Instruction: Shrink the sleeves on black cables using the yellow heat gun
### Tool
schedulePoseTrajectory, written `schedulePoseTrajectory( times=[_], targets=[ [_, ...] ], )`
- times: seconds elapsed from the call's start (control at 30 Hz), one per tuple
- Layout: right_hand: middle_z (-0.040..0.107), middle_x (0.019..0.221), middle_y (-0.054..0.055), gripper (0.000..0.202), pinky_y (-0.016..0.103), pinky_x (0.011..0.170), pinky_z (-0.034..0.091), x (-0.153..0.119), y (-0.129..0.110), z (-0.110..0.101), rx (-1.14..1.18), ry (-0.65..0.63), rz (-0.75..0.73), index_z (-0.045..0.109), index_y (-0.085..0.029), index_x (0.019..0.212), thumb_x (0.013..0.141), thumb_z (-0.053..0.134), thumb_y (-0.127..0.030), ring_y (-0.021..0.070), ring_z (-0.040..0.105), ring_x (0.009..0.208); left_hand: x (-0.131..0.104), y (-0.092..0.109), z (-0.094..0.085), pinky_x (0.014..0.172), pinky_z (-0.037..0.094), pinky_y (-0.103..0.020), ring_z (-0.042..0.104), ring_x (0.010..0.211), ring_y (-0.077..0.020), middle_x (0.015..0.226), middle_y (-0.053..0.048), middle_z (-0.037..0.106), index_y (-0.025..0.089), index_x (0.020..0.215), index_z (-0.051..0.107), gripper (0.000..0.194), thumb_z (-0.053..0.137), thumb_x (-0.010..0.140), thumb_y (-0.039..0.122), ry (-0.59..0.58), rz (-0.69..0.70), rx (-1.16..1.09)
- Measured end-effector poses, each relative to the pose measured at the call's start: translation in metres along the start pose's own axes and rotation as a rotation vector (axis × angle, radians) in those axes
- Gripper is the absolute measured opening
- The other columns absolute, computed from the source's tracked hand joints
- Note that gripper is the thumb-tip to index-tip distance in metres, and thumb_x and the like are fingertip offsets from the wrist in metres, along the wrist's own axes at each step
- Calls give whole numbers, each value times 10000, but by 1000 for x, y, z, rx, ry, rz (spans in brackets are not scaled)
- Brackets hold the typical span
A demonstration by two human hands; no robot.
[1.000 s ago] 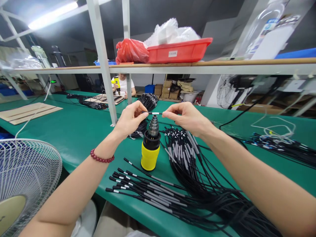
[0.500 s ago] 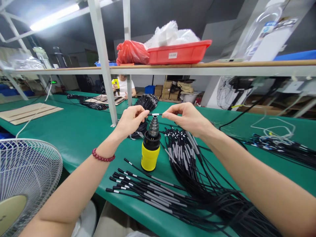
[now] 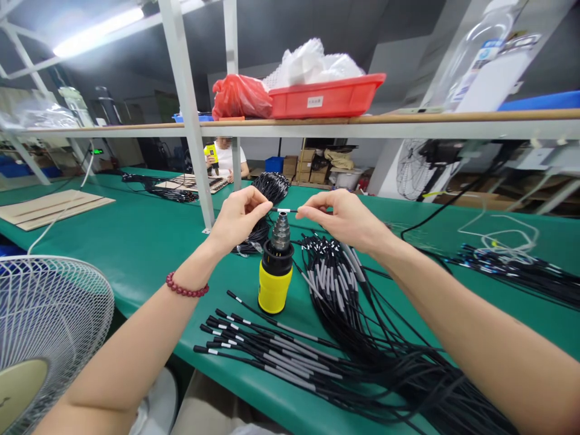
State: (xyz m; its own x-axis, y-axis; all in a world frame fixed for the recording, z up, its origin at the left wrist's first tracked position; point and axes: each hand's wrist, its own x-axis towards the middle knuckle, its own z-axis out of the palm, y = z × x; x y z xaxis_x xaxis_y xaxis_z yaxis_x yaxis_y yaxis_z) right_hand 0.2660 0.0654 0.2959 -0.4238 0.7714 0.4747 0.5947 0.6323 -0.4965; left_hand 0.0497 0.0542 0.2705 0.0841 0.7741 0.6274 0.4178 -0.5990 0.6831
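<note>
A thin black cable with a white sleeve is stretched level just above the metal nozzle of an upright yellow and black heat gun. My left hand pinches its left end, and my right hand pinches it on the right. Right of the heat gun lies a bundle of black cables with grey sleeves. Nearer the table's front edge, several cable ends with white bands fan out to the left. A coiled black cable bundle sits behind my left hand.
A white fan stands at the front left. Overhead, a shelf on white posts carries a red tray. More cables lie at the right. Across the table, a person holds a yellow tool.
The view has shifted very slightly. Both hands keep the cable over the nozzle, with no other clear change.
</note>
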Motion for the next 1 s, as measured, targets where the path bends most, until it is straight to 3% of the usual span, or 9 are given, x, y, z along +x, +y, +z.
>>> schedulePoseTrajectory(
  times=[0.13,0.23,0.5,0.7,0.9,1.0],
  targets=[
    [647,681,22,289,300,587,307,-1,-2,1,19,11,-20,752,-147,747,883,574,-328,132,459,615,-1,4,-4,560,356,-267,495,542,-110,571,5,581,197,642,549,419,455,983,421,-5,-77,220],
    [675,718,30,287,300,613,328,-1,-3,2,45,21,-10,755,-145,766,887,566,-325,142,501,649,-3,5,-4,550,321,-278,483,527,-115,542,-2,568,196,566,537,513,426,989,465,-27,-68,332],
    [710,754,48,213,308,657,397,1,2,6,126,62,37,749,-148,756,840,644,-314,173,578,707,-2,-1,-1,536,296,-263,405,565,-105,591,35,475,203,642,487,318,569,914,347,-20,-25,174],
    [706,768,49,180,294,631,393,0,2,6,146,85,44,748,-155,760,810,664,-306,168,562,701,0,-3,1,570,371,-251,479,631,-111,697,12,557,203,750,528,163,640,853,262,6,-3,23],
    [518,553,-12,373,294,542,266,-1,-2,4,30,14,19,741,-162,715,912,521,-391,112,374,517,-2,3,-3,512,272,-276,386,492,-105,486,30,420,205,519,435,525,429,983,451,-18,-10,193],
    [492,547,-17,402,297,531,253,0,-2,4,11,-11,12,714,-165,677,917,505,-410,107,347,499,-3,3,-3,518,262,-284,364,480,-103,469,33,389,207,485,396,566,415,987,467,-24,-35,188]
  ],
)
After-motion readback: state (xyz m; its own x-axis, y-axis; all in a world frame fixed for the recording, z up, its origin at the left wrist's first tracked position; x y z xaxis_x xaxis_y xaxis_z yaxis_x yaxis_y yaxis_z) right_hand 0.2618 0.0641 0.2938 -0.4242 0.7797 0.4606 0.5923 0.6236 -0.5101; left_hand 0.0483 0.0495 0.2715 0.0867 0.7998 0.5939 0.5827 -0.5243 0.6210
